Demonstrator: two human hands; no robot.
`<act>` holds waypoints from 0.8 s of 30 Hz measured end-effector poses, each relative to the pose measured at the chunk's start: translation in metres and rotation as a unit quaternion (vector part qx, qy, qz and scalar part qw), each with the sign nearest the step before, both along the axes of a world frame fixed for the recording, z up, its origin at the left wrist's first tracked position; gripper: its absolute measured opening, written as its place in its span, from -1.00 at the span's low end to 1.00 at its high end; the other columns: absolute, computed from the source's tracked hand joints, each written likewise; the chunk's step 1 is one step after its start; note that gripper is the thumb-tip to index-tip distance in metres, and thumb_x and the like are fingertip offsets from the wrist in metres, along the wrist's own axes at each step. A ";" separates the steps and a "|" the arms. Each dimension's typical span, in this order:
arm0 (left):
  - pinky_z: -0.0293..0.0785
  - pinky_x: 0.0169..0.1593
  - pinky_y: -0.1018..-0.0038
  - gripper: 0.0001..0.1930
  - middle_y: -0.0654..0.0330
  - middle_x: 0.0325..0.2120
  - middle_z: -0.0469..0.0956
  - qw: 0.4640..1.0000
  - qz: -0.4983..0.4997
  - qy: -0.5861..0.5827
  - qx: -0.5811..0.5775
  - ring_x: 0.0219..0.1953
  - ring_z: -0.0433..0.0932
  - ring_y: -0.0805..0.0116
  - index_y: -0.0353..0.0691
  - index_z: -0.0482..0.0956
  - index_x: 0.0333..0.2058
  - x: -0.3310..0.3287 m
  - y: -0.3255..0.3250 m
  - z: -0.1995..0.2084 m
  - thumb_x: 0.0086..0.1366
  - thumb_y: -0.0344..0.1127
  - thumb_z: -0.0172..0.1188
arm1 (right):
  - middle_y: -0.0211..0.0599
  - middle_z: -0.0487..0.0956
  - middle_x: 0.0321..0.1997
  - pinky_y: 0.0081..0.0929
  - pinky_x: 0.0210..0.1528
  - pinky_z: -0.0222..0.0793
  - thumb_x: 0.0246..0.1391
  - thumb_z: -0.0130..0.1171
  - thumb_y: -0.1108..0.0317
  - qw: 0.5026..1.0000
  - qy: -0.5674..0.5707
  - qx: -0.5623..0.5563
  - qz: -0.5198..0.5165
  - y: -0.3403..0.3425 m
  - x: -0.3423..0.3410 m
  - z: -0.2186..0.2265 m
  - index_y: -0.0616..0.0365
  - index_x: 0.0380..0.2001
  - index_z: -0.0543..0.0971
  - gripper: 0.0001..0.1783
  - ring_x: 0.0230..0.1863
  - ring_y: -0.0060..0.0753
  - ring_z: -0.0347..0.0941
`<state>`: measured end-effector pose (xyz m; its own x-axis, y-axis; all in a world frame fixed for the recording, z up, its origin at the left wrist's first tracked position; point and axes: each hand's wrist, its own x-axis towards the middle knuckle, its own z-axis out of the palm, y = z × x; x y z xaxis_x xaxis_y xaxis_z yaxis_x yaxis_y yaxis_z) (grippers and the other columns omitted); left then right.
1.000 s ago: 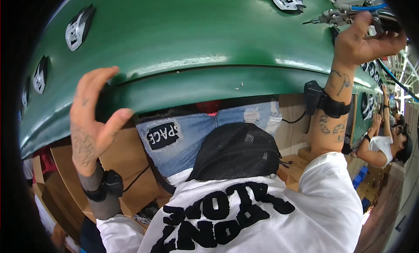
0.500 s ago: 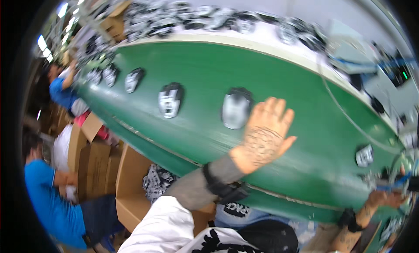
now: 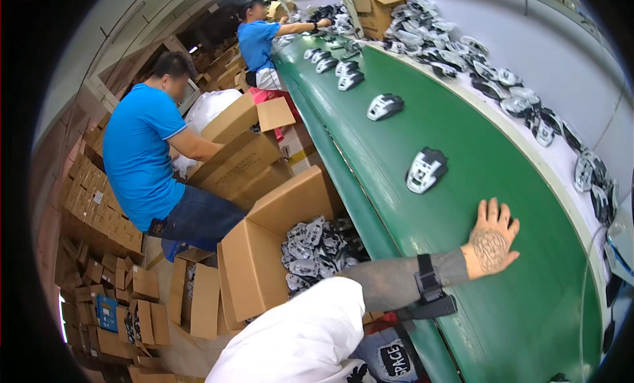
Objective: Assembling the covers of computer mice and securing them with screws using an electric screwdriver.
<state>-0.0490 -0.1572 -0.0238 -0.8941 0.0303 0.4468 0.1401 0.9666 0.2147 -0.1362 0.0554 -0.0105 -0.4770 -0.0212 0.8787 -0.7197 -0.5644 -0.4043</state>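
Observation:
My left hand [image 3: 490,243] is stretched out over the green conveyor belt [image 3: 508,317], palm down with the fingers apart, and nothing is in it. Whether the palm touches the belt I cannot tell. Closest to its fingertips lies a grey-and-black plastic shell [image 3: 426,171] shaped like a computer mouse, with a gap between them. Farther up the belt sits a second such shell [image 3: 385,107], and beyond it several more form a loose line. My right hand is out of view.
An open carton [image 3: 247,267] full of similar parts stands against the belt's left side. Shells are heaped along the white ledge [image 3: 528,152] on the right. One person in blue [image 3: 145,145] reaches into a carton; another [image 3: 257,42] works at the belt's far end.
My view has swung left, and my right hand has gone out of it. My left hand stays open; the shell that was right beside it is no longer there.

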 end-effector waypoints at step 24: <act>0.51 -0.25 0.23 -0.61 -0.01 -0.35 0.53 0.998 -0.038 0.032 -0.037 -0.29 0.55 0.05 -0.17 0.61 -0.34 -0.003 -0.015 0.023 -0.05 0.01 0.23 | 0.08 0.28 0.16 -0.17 0.23 0.13 0.21 -0.15 0.16 0.554 0.190 0.234 -0.776 0.140 0.108 -0.032 0.38 0.20 0.06 -0.37 0.16 -0.01 0.25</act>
